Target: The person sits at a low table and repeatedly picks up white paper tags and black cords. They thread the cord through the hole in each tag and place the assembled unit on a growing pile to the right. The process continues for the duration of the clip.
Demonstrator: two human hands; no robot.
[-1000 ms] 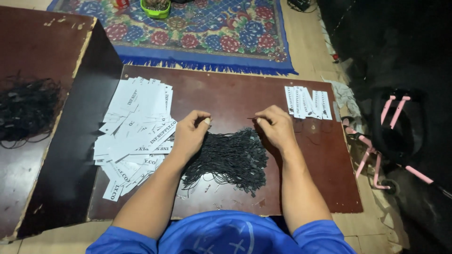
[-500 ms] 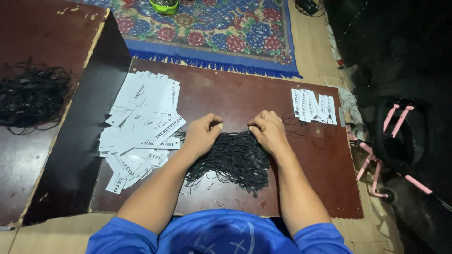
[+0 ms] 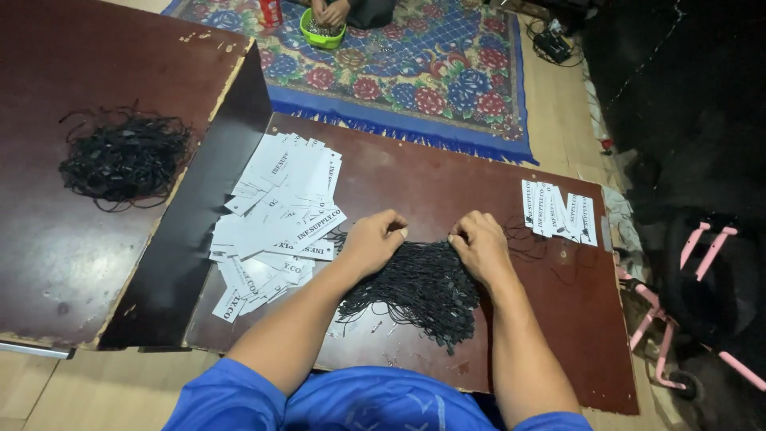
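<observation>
A heap of thin black strings [image 3: 415,289] lies on the low dark-brown board [image 3: 447,179] in front of me. My left hand [image 3: 372,242] rests on the heap's far left edge with fingers curled and pinching strands. At the far right edge of the heap my right hand [image 3: 479,244] pinches strands too. The hands are a short gap apart. A loose pile of white paper tags [image 3: 275,217] lies just left of my left hand. A small neat row of white tags [image 3: 558,211] sits to the right of my right hand.
A second heap of black strings [image 3: 124,156] lies on a bigger brown tabletop [image 3: 56,255] at left. A flowered blue rug [image 3: 415,72] lies beyond, where another person's hands [image 3: 331,11] hover over a green bowl [image 3: 321,33]. Pink tube frame [image 3: 678,319] at right.
The view has shifted, so the board sits lower in frame. My hands stay on the string heap and have drawn slightly closer together.
</observation>
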